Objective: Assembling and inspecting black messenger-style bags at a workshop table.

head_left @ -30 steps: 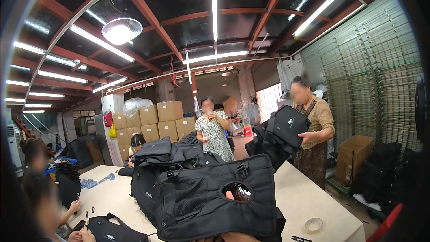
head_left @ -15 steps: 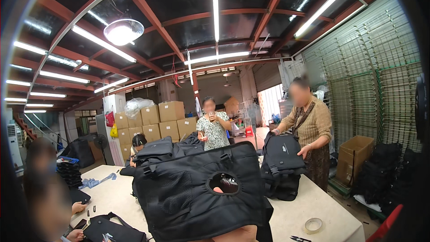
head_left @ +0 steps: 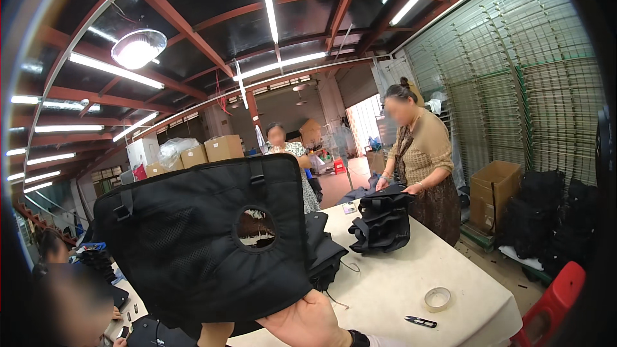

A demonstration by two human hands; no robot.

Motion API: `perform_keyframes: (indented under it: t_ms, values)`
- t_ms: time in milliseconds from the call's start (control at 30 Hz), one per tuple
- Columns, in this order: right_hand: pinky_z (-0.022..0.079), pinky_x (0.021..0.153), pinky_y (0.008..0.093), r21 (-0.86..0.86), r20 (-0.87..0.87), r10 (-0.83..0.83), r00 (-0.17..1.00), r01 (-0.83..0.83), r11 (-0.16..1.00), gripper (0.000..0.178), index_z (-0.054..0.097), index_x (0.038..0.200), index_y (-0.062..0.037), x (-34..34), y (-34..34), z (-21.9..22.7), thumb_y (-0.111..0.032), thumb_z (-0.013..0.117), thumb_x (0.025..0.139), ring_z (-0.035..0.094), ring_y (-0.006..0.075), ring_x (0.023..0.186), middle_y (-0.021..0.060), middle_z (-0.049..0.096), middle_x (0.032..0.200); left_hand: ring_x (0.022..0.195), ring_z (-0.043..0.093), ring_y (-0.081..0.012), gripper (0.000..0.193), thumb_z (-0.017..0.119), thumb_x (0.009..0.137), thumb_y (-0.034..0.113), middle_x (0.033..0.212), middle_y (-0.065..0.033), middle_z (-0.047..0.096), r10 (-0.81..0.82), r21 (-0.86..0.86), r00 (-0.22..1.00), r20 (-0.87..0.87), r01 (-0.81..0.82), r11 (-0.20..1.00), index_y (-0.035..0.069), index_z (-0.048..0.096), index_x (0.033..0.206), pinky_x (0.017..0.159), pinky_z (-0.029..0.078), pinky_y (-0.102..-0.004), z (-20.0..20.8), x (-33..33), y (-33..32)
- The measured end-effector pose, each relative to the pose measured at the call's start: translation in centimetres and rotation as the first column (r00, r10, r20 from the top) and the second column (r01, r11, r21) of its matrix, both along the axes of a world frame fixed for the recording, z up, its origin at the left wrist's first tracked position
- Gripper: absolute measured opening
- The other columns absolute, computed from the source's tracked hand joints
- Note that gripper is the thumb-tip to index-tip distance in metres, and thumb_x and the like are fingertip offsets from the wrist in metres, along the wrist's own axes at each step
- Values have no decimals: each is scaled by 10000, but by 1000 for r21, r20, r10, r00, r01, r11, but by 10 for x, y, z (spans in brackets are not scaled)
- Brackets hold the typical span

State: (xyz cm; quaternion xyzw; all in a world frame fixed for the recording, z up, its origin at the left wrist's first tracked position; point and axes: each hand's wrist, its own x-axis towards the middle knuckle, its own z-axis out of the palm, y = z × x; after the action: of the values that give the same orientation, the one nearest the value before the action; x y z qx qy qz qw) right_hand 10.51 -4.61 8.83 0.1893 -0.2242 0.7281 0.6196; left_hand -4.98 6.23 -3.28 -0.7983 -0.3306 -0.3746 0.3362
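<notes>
One co-worker's hand (head_left: 120, 342) shows at the far left, beside a flat black bag (head_left: 160, 333) at the near edge of the desk (head_left: 385, 283). Rightward, the black fabric bag with the round opening (head_left: 205, 295) is held up above the desk, its broad face toward the wearer. That bag looks wider than tall; its long axis runs left to right, tilted so that the top edge climbs toward the right. Beneath its lower edge, the left hand (head_left: 216, 334) shows only as a patch of skin, so I cannot tell whether its grip is closed. The right hand (head_left: 308, 322), palm up, holds the lower right edge, its grip narrow on the cloth and the fingers partly hidden behind it. From this grip nearly all the bag lies up and to the left, with the round opening (head_left: 256, 229) above and slightly left; of what shows, the right hand is nearer that opening. Further right, well apart from the grip, a tape roll (head_left: 427, 300) lies on the desk just above black thread snips (head_left: 421, 322).
</notes>
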Motion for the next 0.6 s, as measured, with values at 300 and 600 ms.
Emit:
perform_keyframes:
  t_ms: [300, 600]
  values:
    - [270, 1193, 526, -373, 193, -118, 974, 184, 909, 485, 423, 1393, 64, 24, 4, 27, -171, 366, 973, 455, 342, 1360, 217, 498, 1427, 1067, 644, -311, 405, 650, 789, 127, 1174, -142, 677, 178, 288, 980, -91, -146, 946, 39, 676, 1183, 966, 473, -476, 166, -7, 25]
    - [436, 1038, 478, -106, 6, -88, 996, 89, 990, 323, 573, 1219, -31, 56, 20, 35, -281, 502, 1026, 577, 320, 1184, 159, 625, 1266, 1078, 641, -222, 339, 579, 860, 176, 1155, -64, 682, 241, 387, 893, -380, -83, 918, 107, 696, 1170, 1030, 434, -416, 175, -61, 25]
